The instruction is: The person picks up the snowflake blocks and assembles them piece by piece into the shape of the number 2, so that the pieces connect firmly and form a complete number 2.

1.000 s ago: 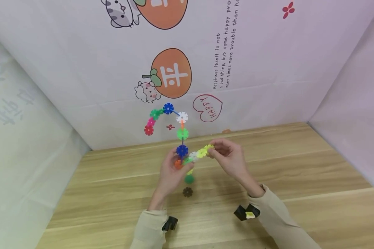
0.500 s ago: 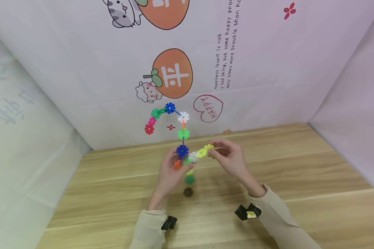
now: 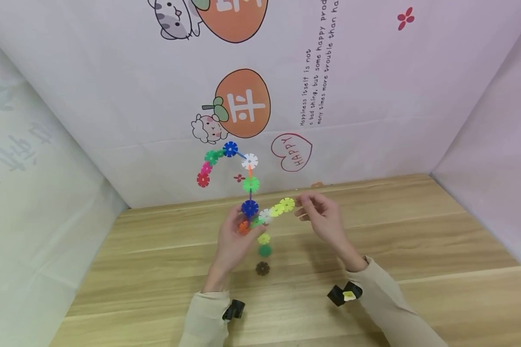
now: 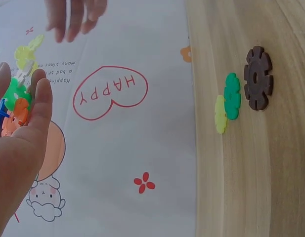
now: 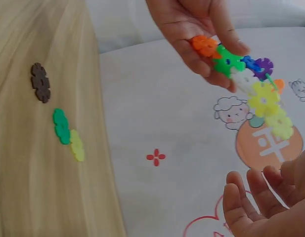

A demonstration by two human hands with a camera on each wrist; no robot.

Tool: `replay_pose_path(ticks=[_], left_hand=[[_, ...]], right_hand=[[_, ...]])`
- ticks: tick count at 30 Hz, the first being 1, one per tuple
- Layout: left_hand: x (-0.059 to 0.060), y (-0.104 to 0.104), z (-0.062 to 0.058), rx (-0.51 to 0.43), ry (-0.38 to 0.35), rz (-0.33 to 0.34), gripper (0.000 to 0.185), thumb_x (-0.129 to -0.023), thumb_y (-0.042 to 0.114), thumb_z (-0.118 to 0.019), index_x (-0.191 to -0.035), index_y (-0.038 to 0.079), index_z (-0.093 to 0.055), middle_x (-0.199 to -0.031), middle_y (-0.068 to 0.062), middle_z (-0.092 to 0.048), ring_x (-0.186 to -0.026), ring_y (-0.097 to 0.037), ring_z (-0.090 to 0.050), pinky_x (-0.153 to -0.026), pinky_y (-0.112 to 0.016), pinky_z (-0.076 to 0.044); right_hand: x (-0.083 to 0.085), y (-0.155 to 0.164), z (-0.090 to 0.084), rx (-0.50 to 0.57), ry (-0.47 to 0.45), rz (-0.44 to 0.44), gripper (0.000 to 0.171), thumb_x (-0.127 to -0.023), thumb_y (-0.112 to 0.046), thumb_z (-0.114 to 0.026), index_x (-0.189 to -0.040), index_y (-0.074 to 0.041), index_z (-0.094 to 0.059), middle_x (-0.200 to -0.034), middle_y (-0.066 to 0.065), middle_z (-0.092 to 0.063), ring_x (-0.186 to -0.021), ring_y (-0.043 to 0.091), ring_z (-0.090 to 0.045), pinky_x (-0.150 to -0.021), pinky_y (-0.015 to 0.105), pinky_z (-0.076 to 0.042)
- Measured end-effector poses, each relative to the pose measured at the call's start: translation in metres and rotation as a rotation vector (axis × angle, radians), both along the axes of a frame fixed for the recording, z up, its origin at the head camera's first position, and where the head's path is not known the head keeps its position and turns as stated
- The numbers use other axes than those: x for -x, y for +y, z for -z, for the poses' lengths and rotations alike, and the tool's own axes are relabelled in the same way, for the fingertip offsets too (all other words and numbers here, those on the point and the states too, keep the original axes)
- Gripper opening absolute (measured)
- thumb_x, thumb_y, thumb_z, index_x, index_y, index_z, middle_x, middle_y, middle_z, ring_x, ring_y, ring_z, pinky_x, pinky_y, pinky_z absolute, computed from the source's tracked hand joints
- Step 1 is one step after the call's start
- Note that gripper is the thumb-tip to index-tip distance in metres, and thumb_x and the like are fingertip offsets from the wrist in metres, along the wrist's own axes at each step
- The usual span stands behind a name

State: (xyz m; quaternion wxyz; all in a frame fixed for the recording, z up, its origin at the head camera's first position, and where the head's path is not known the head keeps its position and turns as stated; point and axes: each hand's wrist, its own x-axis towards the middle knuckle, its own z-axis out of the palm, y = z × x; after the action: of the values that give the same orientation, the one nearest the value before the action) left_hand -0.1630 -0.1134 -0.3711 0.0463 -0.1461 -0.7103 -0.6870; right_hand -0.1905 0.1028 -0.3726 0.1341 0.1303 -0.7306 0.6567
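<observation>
A chain of linked plastic snowflake discs rises from my left hand (image 3: 232,238), which pinches it between thumb and fingers near an orange disc (image 3: 243,227) and a green disc (image 5: 228,60). One branch climbs through a dark blue disc (image 3: 249,208) and a white disc (image 3: 249,161), then curves left to a red disc (image 3: 203,180). A shorter branch runs right through another white disc (image 5: 243,80) to two yellow discs (image 3: 287,205). Just right of the end yellow disc, my right hand (image 3: 323,217) has loosely curled fingers with nothing between them.
On the wooden table (image 3: 156,270) lie a brown disc (image 3: 262,268), a green disc (image 4: 232,96) and a yellow disc (image 4: 220,114), the last two close together. A printed white cloth (image 3: 351,96) stands behind the table, with more cloth at both sides.
My right hand has let go of the end yellow disc and drawn slightly right. The chain in my left hand has shifted a little left.
</observation>
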Motion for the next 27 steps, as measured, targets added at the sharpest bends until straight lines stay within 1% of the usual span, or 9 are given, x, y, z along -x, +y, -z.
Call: replay_pose_path(ticks=[2,4,8,10,14,18,23,25,27], left_hand=[[0.0,-0.001,-0.001,-0.002,0.004,0.001,0.047,-0.081,-0.004,-0.071,-0.124,0.004,-0.053,-0.118,-0.013,-0.06,-0.109,-0.027,-0.059,-0.083,-0.032,-0.055],[0.0,-0.001,-0.001,-0.005,0.009,0.005,0.047,-0.081,-0.005,-0.071,-0.124,0.003,-0.053,-0.118,-0.014,-0.059,-0.109,-0.028,-0.058,-0.083,-0.033,-0.055],[0.001,-0.003,0.0,0.004,0.03,0.01,0.046,-0.082,-0.004,-0.071,-0.124,0.002,-0.053,-0.12,-0.013,-0.059,-0.112,-0.027,-0.057,-0.084,-0.033,-0.054],[0.0,-0.003,0.0,0.011,0.045,0.012,0.045,-0.082,-0.003,-0.071,-0.124,0.003,-0.053,-0.121,-0.014,-0.059,-0.112,-0.027,-0.057,-0.085,-0.033,-0.054],[0.001,-0.004,0.0,0.005,0.059,0.017,0.045,-0.083,-0.002,-0.071,-0.124,0.003,-0.053,-0.121,-0.017,-0.058,-0.112,-0.026,-0.057,-0.087,-0.033,-0.053],[0.0,-0.003,-0.001,0.003,0.028,0.008,0.045,-0.083,0.0,-0.072,-0.124,0.005,-0.054,-0.121,-0.012,-0.059,-0.113,-0.024,-0.056,-0.089,-0.032,-0.052],[0.0,-0.003,-0.004,0.012,-0.025,0.001,0.044,-0.084,0.0,-0.071,-0.123,0.008,-0.053,-0.123,-0.007,-0.058,-0.117,-0.022,-0.054,-0.092,-0.033,-0.05],[0.0,-0.003,-0.004,0.011,-0.024,0.001,0.045,-0.084,-0.001,-0.07,-0.124,0.006,-0.052,-0.124,-0.009,-0.058,-0.117,-0.024,-0.054,-0.092,-0.033,-0.05],[0.0,-0.004,-0.004,0.001,-0.006,0.007,0.046,-0.083,-0.004,-0.07,-0.125,0.003,-0.052,-0.123,-0.011,-0.058,-0.117,-0.026,-0.054,-0.092,-0.033,-0.05]], right_hand=[[0.003,-0.003,0.005,-0.022,-0.041,-0.019,0.019,-0.096,-0.005,-0.056,-0.106,0.01,-0.062,-0.097,0.025,-0.065,-0.073,0.016,-0.067,-0.066,0.028,-0.057],[0.005,-0.008,0.011,-0.049,-0.093,-0.056,0.018,-0.092,-0.001,-0.061,-0.106,0.009,-0.062,-0.098,0.024,-0.066,-0.075,0.017,-0.068,-0.067,0.028,-0.057],[0.007,-0.019,0.022,-0.09,-0.206,-0.128,0.025,-0.084,0.0,-0.07,-0.107,0.006,-0.062,-0.101,0.022,-0.067,-0.083,0.024,-0.069,-0.072,0.031,-0.056],[0.007,-0.026,0.027,-0.102,-0.237,-0.146,0.026,-0.082,-0.001,-0.071,-0.106,0.006,-0.063,-0.101,0.021,-0.067,-0.087,0.028,-0.069,-0.074,0.033,-0.057],[0.008,-0.037,0.04,-0.14,-0.239,-0.166,0.027,-0.08,0.002,-0.072,-0.104,0.009,-0.063,-0.1,0.022,-0.067,-0.09,0.034,-0.068,-0.076,0.036,-0.057],[0.008,-0.045,0.052,-0.2,-0.246,-0.179,0.03,-0.075,0.006,-0.075,-0.104,0.005,-0.065,-0.101,0.022,-0.067,-0.095,0.036,-0.065,-0.078,0.038,-0.056],[0.007,-0.052,0.061,-0.256,-0.289,-0.157,0.036,-0.069,0.001,-0.082,-0.102,-0.004,-0.069,-0.102,0.015,-0.068,-0.101,0.033,-0.062,-0.083,0.041,-0.053],[0.007,-0.054,0.063,-0.31,-0.284,-0.139,0.037,-0.068,-0.002,-0.083,-0.101,-0.006,-0.069,-0.101,0.012,-0.068,-0.099,0.03,-0.062,-0.084,0.042,-0.052],[0.007,-0.056,0.064,-0.379,-0.282,-0.124,0.037,-0.066,-0.005,-0.085,-0.1,-0.005,-0.069,-0.098,0.011,-0.068,-0.093,0.026,-0.062,-0.082,0.041,-0.053]])
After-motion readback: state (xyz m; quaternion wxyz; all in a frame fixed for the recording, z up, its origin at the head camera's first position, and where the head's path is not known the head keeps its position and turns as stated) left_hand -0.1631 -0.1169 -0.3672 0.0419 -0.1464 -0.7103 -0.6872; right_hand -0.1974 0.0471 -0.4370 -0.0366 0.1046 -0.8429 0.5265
